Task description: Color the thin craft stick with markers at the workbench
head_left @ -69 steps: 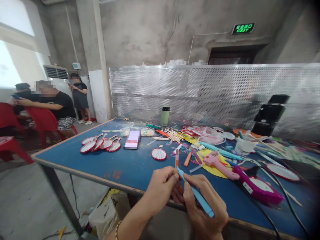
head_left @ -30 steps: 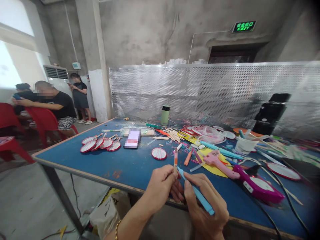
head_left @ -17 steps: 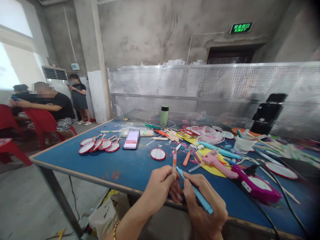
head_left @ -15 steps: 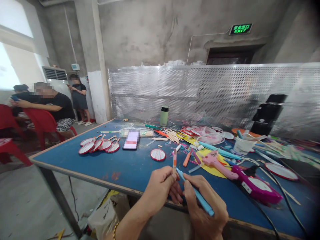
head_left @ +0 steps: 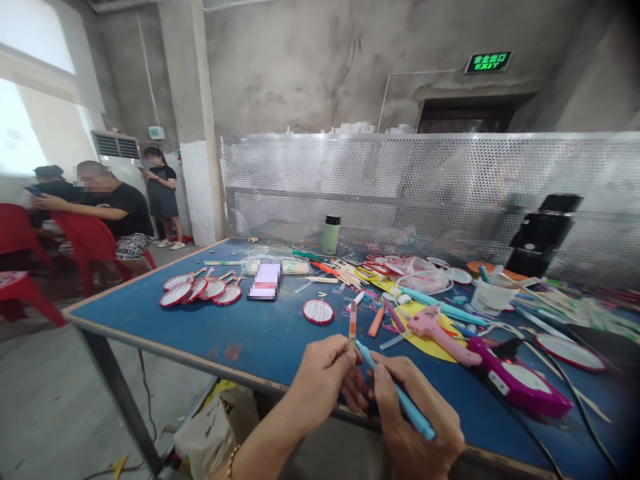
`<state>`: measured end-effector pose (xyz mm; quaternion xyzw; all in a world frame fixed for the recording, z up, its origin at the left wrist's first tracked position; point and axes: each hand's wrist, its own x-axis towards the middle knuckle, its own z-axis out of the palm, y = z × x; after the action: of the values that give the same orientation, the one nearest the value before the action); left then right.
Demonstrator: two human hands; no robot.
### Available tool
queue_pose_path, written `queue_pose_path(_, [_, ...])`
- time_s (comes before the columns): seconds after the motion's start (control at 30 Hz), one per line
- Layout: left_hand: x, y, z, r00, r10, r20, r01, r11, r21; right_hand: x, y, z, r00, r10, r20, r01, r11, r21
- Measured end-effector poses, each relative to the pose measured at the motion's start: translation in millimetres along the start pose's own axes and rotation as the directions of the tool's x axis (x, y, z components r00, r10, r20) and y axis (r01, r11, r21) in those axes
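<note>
My left hand (head_left: 327,370) pinches a flat wooden craft stick (head_left: 353,320) upright near the table's front edge. Orange and brownish bands mark the stick's upper part. In my right hand (head_left: 425,420) is a light blue marker pen (head_left: 414,412), gripped like a writing tool, its tip close to the lower part of the stick; whether they touch I cannot tell. Behind the hands lie a round white disc with a red rim (head_left: 319,311) and an orange marker (head_left: 377,322). A pink and purple glue gun (head_left: 520,377) rests to the right.
The blue table (head_left: 280,340) carries several red-rimmed discs on sticks (head_left: 176,295), a phone (head_left: 265,280), a green bottle (head_left: 331,235) and a white cup (head_left: 493,298) holding tools. Black cables run over the right front edge. A perforated metal panel (head_left: 310,167) stands behind. People sit and stand at left.
The whole view has shifted slightly, with things appearing a little farther right and lower. Both hands keep their hold on the craft stick and marker pen, in nearly the same pose.
</note>
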<state>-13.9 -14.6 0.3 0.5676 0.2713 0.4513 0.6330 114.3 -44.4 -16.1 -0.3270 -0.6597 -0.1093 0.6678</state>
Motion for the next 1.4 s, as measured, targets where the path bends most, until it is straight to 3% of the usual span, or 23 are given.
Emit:
queue_pose_path(0.7, [-0.6, 0.0, 1.2, 0.999, 0.03, -0.027, -0.029, 0.999, 0.038, -2.8, 1.1, 1.3, 0.999, -0.025, 0.043, 0.023, 0.998, 0.056])
queue_pose_path(1.07, [-1.5, 0.1, 1.0, 0.999, 0.04, -0.019, -0.04, 0.999, -0.002, -3.2, 1.6, 2.4, 0.999, -0.042, -0.023, 0.042, 0.999, 0.019])
queue_pose_path(1.4, [-3.3, 2.2, 0.2, 0.997, 0.053, -0.047, -0.052, 0.998, 0.025, -2.4, 2.2, -5.5, 0.997, 0.026, 0.072, -0.024, 0.999, -0.029])
